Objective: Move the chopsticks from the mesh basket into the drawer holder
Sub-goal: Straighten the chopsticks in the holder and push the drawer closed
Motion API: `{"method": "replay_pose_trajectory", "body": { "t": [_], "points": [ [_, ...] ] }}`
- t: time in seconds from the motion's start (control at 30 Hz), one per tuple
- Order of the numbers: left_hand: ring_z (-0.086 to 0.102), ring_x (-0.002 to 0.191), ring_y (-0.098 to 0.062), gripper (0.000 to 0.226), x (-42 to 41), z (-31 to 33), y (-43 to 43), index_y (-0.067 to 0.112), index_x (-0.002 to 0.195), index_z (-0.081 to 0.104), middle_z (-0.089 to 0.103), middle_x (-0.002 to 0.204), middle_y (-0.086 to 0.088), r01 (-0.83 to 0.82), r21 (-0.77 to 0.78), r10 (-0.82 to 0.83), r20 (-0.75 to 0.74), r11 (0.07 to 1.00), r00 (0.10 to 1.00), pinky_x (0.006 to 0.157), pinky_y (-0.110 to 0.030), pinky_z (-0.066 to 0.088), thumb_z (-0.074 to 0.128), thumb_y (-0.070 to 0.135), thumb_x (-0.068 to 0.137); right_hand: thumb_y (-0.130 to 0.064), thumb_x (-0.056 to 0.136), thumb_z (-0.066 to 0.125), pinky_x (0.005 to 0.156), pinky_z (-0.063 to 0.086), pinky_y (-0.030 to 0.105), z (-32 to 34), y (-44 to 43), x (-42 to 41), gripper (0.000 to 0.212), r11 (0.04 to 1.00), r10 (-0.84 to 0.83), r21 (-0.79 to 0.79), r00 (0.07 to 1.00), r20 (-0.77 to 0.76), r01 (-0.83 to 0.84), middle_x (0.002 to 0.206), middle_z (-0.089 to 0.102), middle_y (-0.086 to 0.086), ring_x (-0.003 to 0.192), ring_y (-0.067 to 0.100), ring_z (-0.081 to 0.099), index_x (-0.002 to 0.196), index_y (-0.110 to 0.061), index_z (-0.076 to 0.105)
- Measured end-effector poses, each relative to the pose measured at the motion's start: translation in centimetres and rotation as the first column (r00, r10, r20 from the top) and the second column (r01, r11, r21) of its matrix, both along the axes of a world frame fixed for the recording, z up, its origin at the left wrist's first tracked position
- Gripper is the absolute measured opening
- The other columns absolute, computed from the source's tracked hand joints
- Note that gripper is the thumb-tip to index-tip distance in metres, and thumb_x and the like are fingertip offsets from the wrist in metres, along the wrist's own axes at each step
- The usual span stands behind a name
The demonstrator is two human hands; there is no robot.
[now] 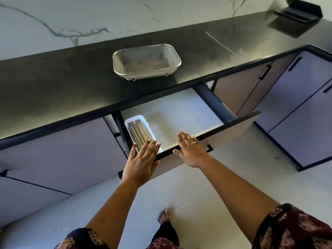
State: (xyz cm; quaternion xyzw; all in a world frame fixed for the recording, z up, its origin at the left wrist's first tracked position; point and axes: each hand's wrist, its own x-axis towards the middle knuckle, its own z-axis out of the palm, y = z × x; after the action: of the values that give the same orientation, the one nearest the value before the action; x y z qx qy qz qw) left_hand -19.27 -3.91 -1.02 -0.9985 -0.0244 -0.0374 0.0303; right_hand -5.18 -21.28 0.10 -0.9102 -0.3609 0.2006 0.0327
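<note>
A steel mesh basket (146, 62) stands on the black countertop, with no chopsticks visible in it. Below it a drawer (181, 112) is pulled out. At the drawer's left end lies a white holder (129, 123) filled with several tan chopsticks (139, 134). My left hand (142, 159) is flat with fingers straight, its fingertips over the holder's near end and its palm against the drawer front's top edge. My right hand (190, 150), wearing a ring, rests flat on the drawer front's top edge, empty.
The black countertop (62, 83) runs along a white marble wall. A black stand (301, 11) sits at the far right corner. Grey cabinet doors (305, 108) with black handles flank the drawer. My bare foot (163, 215) stands on the pale tiled floor.
</note>
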Motion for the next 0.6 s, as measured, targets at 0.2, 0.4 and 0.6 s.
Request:
{"method": "replay_pose_trajectory", "body": {
  "t": [0.2, 0.4, 0.6],
  "points": [
    [0.046, 0.132, -0.027, 0.075, 4.3, 0.4, 4.1, 0.023, 0.143, 0.037, 0.049, 0.143, -0.005, 0.127, 0.048, -0.127, 0.014, 0.991, 0.992, 0.104, -0.062, 0.035, 0.071, 0.019, 0.075, -0.031, 0.102, 0.030, 0.118, -0.004, 0.033, 0.0, 3.2, 4.0, 0.062, 0.987, 0.023, 0.161, 1.000, -0.005, -0.021, 0.161, -0.002, 0.005, 0.148, 0.017, -0.005, 0.151, -0.013, -0.003],
    [0.066, 0.100, -0.022, 0.051, 6.0, -1.8, 3.1, 0.021, 0.116, 0.063, 0.068, 0.111, 0.000, 0.198, -0.069, -0.191, 0.098, 0.978, 0.977, 0.087, -0.036, 0.053, 0.076, 0.010, 0.067, -0.009, 0.093, 0.049, 0.114, 0.025, 0.030, -0.6, 4.0, 6.0, 0.058, 0.907, -0.014, 0.420, 0.996, 0.088, -0.025, 0.154, 0.031, 0.002, 0.145, 0.017, 0.021, 0.147, -0.021, 0.029],
    [0.051, 0.122, -0.022, 0.039, 8.5, -2.0, 4.1, 0.024, 0.129, 0.048, 0.055, 0.133, 0.000, -0.400, -0.549, 0.353, -0.193, 0.734, 0.915, 0.099, -0.036, 0.046, 0.054, 0.028, 0.091, -0.007, 0.088, 0.054, 0.079, 0.052, 0.025, -1.5, 4.6, 9.0, 0.038, 0.869, -0.044, 0.489, 0.972, 0.230, -0.076, 0.126, 0.053, 0.008, 0.110, 0.024, 0.056, 0.125, -0.013, 0.052]
  ]
}}
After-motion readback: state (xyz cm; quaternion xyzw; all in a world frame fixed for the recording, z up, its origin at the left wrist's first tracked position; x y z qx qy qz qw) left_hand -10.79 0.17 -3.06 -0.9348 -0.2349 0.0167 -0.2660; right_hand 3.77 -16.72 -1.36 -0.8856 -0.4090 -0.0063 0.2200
